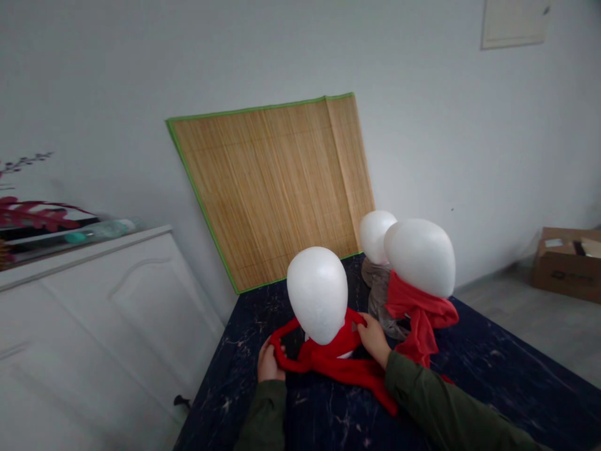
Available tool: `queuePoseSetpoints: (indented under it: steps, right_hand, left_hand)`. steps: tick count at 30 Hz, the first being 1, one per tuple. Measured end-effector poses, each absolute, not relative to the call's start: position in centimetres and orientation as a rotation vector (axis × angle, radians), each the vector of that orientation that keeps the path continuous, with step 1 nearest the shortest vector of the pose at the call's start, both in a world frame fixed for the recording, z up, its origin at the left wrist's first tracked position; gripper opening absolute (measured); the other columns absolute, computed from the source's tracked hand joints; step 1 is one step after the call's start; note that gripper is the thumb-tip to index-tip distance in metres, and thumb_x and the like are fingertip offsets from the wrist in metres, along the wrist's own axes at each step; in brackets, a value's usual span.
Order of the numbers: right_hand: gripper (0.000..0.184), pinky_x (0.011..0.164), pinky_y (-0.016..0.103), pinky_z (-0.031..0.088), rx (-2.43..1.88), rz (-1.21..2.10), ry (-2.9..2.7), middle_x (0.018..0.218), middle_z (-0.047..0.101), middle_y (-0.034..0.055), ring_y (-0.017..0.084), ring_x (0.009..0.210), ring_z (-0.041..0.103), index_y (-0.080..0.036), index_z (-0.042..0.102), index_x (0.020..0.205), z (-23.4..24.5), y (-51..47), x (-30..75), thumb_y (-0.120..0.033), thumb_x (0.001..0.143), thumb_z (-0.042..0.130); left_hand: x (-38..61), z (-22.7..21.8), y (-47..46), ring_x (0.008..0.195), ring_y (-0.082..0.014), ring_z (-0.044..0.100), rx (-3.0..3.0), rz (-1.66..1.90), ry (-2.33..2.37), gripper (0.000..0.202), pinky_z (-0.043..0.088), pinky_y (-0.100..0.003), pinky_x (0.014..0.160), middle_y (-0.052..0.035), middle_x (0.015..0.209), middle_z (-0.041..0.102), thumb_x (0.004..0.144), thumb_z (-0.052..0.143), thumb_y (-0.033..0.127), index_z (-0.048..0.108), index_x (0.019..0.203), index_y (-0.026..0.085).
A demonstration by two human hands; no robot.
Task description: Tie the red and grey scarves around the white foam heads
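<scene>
Green sleeves (436, 407) closest in, reaching over dark marbled surface (493, 369). Left of nearest foam head (318, 294), left hand (268, 363) clenched around red scarf (338, 360), pinching its looped end. Scarf draped around that head's neck, tail trailing just below it. Right of head, right hand (373, 338) gripping scarf at neck. Farther right, second foam head (420, 257) wearing another red scarf (420, 319); third head (375, 236) behind.

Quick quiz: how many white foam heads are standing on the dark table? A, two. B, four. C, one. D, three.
D: the nearest foam head has a red scarf held by both hands, with a second head and a third head behind it.
</scene>
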State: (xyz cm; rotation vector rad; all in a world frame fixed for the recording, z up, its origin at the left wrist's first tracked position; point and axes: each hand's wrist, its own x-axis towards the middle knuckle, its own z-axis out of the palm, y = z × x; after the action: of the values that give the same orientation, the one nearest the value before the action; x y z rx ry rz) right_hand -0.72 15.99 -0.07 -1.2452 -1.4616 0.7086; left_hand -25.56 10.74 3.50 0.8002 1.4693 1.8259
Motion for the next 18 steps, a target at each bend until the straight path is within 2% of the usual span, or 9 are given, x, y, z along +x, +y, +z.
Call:
queuePoseSetpoints:
  steps: [3,5,6,8,10,11,13,16,18]
  right_hand:
    - [0.033,0.088,0.034,0.042,-1.254,0.706,-1.488,0.102,0.061,0.0134,0.023,0.095,0.056,-0.008,0.058,0.104,0.2,15.6,-0.9,-0.026,0.081,0.042]
    - [0.04,0.09,0.037,0.039,-1.262,0.664,-1.551,0.099,0.059,0.0142,0.026,0.096,0.054,-0.009,0.059,0.104,0.7,15.0,-1.1,-0.039,0.08,0.051]
    - [0.043,0.089,0.038,0.039,-1.272,0.629,-1.597,0.097,0.058,0.0142,0.027,0.095,0.053,-0.009,0.059,0.105,1.0,14.6,-1.2,-0.042,0.079,0.054]
    - [0.043,0.086,0.037,0.04,-1.307,0.561,-1.682,0.092,0.056,0.0134,0.027,0.09,0.053,-0.009,0.059,0.106,1.4,14.2,-1.3,-0.04,0.077,0.056]
    - [0.035,0.084,0.035,0.04,-1.343,0.528,-1.718,0.089,0.055,0.013,0.025,0.088,0.053,-0.008,0.06,0.104,1.5,14.0,-1.3,-0.031,0.078,0.054]
    - [0.031,0.085,0.034,0.04,-1.352,0.532,-1.715,0.089,0.055,0.013,0.025,0.088,0.052,-0.007,0.06,0.102,1.5,14.1,-1.3,-0.026,0.078,0.053]
    - [0.027,0.085,0.033,0.039,-1.355,0.544,-1.711,0.09,0.055,0.0131,0.024,0.089,0.052,-0.007,0.061,0.098,1.3,14.3,-1.1,-0.02,0.077,0.05]
    - [0.025,0.086,0.033,0.039,-1.342,0.557,-1.717,0.09,0.056,0.0138,0.025,0.09,0.052,-0.006,0.061,0.096,0.9,14.7,-1.0,-0.017,0.077,0.049]
    - [0.025,0.089,0.033,0.037,-1.323,0.567,-1.723,0.093,0.056,0.0144,0.025,0.092,0.051,-0.006,0.061,0.095,0.7,14.9,-1.0,-0.015,0.076,0.048]
  left_hand:
    - [-27.3,4.0,11.1,0.033,-0.0053,0.034,0.903,1.716,1.51,0.023,0.027,-0.02,0.032,-0.0037,0.066,0.06,0.074,0.039,0.026,0.058,0.077,0.013]
    - [-28.2,4.3,11.4,0.039,-0.0078,0.044,0.992,1.697,1.571,0.025,0.036,-0.022,0.036,-0.0064,0.078,0.063,0.071,0.046,0.027,0.058,0.088,0.013]
    - [-28.6,4.5,11.6,0.049,-0.011,0.052,1.038,1.708,1.617,0.029,0.043,-0.025,0.044,-0.0076,0.085,0.064,0.068,0.051,0.025,0.057,0.094,0.014]
    - [-29.1,4.7,11.9,0.088,-0.0203,0.06,1.132,1.763,1.73,0.043,0.05,-0.035,0.075,-0.011,0.105,0.06,0.061,0.059,0.019,0.054,0.103,0.015]
    - [-29.0,4.9,12.0,0.123,-0.0261,0.038,1.216,1.839,1.845,0.051,0.03,-0.042,0.104,-0.0126,0.128,0.046,0.058,0.062,0.016,0.052,0.108,0.016]
    - [-28.6,4.9,11.8,0.13,-0.0273,0.028,1.305,1.855,1.901,0.052,0.019,-0.044,0.109,-0.0126,0.134,0.04,0.059,0.062,0.017,0.052,0.109,0.015]
    - [-27.2,4.6,11.4,0.13,-0.0288,0.029,1.626,1.763,1.931,0.05,0.014,-0.046,0.111,-0.014,0.134,0.041,0.062,0.061,0.02,0.053,0.111,0.014]
    - [-23.7,3.9,10.8,0.114,-0.0284,0.049,2.037,1.434,1.722,0.049,0.033,-0.047,0.102,-0.0147,0.118,0.056,0.068,0.059,0.025,0.052,0.115,0.012]
    - [-21.3,3.4,10.8,0.109,-0.028,0.054,2.03,1.356,1.61,0.052,0.04,-0.045,0.097,-0.014,0.115,0.059,0.066,0.062,0.028,0.052,0.115,0.013]
